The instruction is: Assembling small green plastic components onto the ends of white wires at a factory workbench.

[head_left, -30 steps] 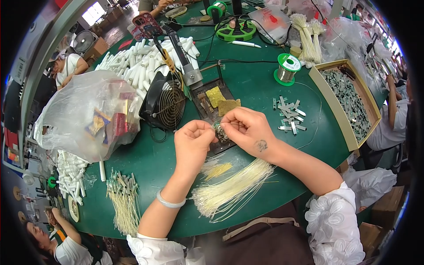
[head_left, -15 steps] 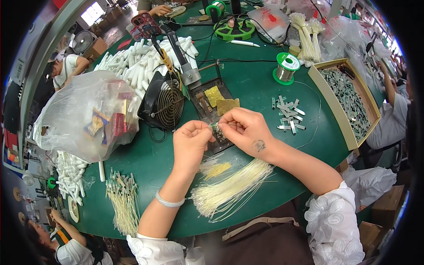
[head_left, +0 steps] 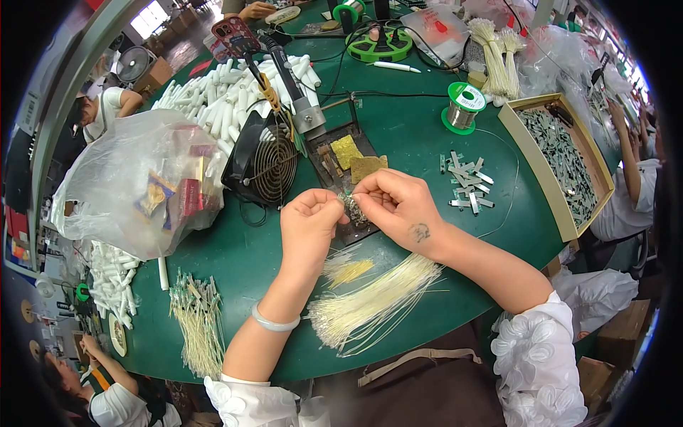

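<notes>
Tabletop [head_left: 420, 135] deep green; small piece [head_left: 346, 197] at the dial's centre partly green, bright yellow pad [head_left: 346, 151] and mustard-brown pad [head_left: 367, 171] toward 12 o'clock, cable reel [head_left: 400, 50] farther out vivid green. Between 1 and 2, spool [head_left: 461, 119] green-flanged with silver-grey winding; toward half past 2, box [head_left: 535, 176] dull yellow, strips [head_left: 558, 160] inside grey-green and silver; at 4, right sleeve [head_left: 533, 356] white, floral-patterned. Wire bundle [head_left: 373, 302] at 5 pale yellow, bangle [head_left: 275, 324] at 7 milky white, fan [head_left: 274, 171] at 10 black, tubes [head_left: 229, 117] beyond it plain white, phone case [head_left: 233, 30] at 11 reddish with lighter markings.
</notes>
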### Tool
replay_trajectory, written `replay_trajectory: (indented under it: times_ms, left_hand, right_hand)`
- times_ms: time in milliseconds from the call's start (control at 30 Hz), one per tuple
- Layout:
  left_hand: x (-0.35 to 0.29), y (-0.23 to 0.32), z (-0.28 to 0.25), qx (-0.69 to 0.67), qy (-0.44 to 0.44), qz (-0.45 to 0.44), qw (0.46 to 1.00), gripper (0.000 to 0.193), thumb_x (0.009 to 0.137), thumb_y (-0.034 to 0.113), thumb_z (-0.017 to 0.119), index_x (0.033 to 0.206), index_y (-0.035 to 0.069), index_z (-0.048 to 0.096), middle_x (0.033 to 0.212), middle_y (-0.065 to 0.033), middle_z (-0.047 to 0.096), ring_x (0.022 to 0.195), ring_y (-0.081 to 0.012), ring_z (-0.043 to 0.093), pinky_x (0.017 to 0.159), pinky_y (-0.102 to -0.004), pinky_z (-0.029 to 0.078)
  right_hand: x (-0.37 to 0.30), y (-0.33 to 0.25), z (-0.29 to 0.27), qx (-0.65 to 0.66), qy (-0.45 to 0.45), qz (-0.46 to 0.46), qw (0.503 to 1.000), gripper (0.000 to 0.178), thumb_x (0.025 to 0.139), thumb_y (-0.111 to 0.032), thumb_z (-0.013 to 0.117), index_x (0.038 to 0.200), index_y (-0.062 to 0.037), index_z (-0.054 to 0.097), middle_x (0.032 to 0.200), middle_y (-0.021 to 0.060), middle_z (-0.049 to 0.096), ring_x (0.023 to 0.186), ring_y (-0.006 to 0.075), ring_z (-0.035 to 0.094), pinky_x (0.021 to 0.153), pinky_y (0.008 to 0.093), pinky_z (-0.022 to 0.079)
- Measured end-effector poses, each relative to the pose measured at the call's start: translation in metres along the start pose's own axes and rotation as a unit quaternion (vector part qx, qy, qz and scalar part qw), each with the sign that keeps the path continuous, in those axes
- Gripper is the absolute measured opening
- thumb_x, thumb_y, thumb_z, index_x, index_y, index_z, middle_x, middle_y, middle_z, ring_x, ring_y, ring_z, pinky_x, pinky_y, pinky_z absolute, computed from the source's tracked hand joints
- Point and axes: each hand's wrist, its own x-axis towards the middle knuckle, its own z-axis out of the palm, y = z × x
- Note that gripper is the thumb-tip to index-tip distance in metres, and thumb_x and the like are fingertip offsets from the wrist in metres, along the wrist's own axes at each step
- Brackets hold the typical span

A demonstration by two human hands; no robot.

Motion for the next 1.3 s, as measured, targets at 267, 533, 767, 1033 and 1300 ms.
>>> replay_trajectory:
  times_ms: [267, 533, 767, 1033, 1300]
  left_hand:
    - [0.001, -0.004, -0.01, -0.033, 0.016, -0.028, 0.999, 0.004, 0.079, 0.003, 0.058, 0.08, 0.001, 0.061, 0.064, -0.0029, 0.06, 0.049, -0.0041, 0.044, 0.046, -0.0182, 0.032]
    - [-0.003, -0.003, -0.021, 0.006, 0.019, -0.024, 1.0, 0.005, 0.079, 0.005, 0.058, 0.079, 0.002, 0.061, 0.065, -0.0023, 0.06, 0.051, -0.0046, 0.045, 0.046, -0.0188, 0.032]
    - [-0.049, 0.022, -0.046, 0.143, 0.038, 0.103, 0.984, 0.004, 0.079, 0.004, 0.055, 0.077, 0.002, 0.058, 0.064, 0.0006, 0.052, 0.055, -0.0068, 0.047, 0.049, -0.0199, 0.037]
    - [-0.091, 0.015, -0.094, 0.284, 0.2, 0.26, 0.901, 0.005, 0.078, 0.002, 0.062, 0.081, 0.0, 0.065, 0.066, -0.0014, 0.057, 0.059, -0.0105, 0.048, 0.055, -0.0251, 0.042]
    - [-0.101, 0.008, -0.079, 0.406, 0.335, 0.224, 0.82, 0.017, 0.084, 0.018, 0.064, 0.087, 0.001, 0.067, 0.08, -0.0144, 0.067, 0.072, -0.0246, 0.062, 0.069, -0.034, 0.05]
  right_hand:
    - [-0.002, -0.003, -0.002, 0.021, 0.007, 0.017, 1.0, 0.006, 0.083, -0.003, 0.065, 0.085, 0.002, 0.062, 0.072, -0.0007, 0.054, 0.057, 0.0015, 0.041, 0.049, 0.0193, 0.034]
    - [0.002, 0.0, -0.006, 0.032, -0.017, 0.063, 0.997, 0.007, 0.084, -0.005, 0.064, 0.085, 0.0016, 0.062, 0.071, -0.001, 0.056, 0.059, 0.0002, 0.045, 0.051, 0.0177, 0.037]
    - [-0.003, -0.017, -0.039, -0.05, -0.184, 0.062, 0.98, 0.016, 0.076, -0.02, 0.06, 0.08, -0.0051, 0.065, 0.075, 0.0147, 0.066, 0.072, 0.0295, 0.066, 0.064, 0.0372, 0.051]
    - [-0.033, -0.03, -0.063, -0.272, -0.242, -0.048, 0.93, 0.016, 0.075, -0.012, 0.052, 0.081, -0.002, 0.064, 0.078, 0.018, 0.064, 0.076, 0.0376, 0.063, 0.066, 0.0474, 0.051]
    - [-0.087, -0.012, -0.116, -0.2, -0.149, -0.062, 0.966, 0.019, 0.077, -0.005, 0.052, 0.095, -0.0011, 0.056, 0.094, 0.0172, 0.06, 0.088, 0.0341, 0.06, 0.07, 0.044, 0.048]
